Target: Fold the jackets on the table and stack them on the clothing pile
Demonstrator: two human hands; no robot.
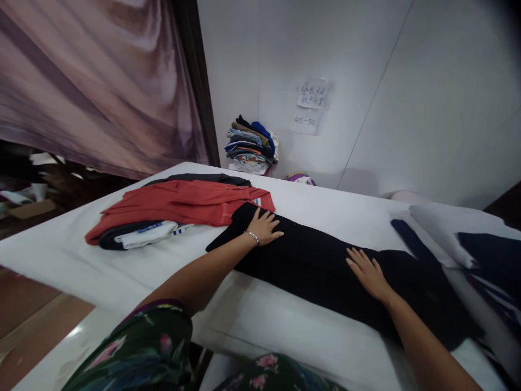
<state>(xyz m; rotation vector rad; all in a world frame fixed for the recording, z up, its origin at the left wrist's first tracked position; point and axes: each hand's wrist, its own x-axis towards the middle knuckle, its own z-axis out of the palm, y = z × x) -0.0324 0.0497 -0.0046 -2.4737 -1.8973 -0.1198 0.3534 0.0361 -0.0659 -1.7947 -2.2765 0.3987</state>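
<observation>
Surface: one table (122,271), white-topped, spanning the frame from the left edge to the right. Room: pale panelled wall (366,60) behind; pinkish draped curtain (101,70), upper left. From my remote seat I list one black garment (309,260), laid lengthwise from the centre to the lower right.

Left hand (264,227): palm down, fingers spread, resting on the garment's left part without a grip; a silver bracelet (253,237) at the wrist. Right hand (368,274): flat and open, fingers slightly parted, pressing on the same cloth further right.

Beside the garment's left end: red garment (175,201), a white piece with blue print (150,234) jutting from its near side. Far right: dark blue cloth (494,255); I find that corner blurred, and its folds may belong to more than one piece.

Edges: the far edge runs along the wall; the left edge slants down to the frame's left side. White tabletop shows above the black garment and in a band below it. Folded clothes stack (250,144): upper centre, by the wall.

Writing: upper sheet (312,93), handwritten Chinese characters, too soft for me to read in full; lower sheet (306,122), "45-50".
</observation>
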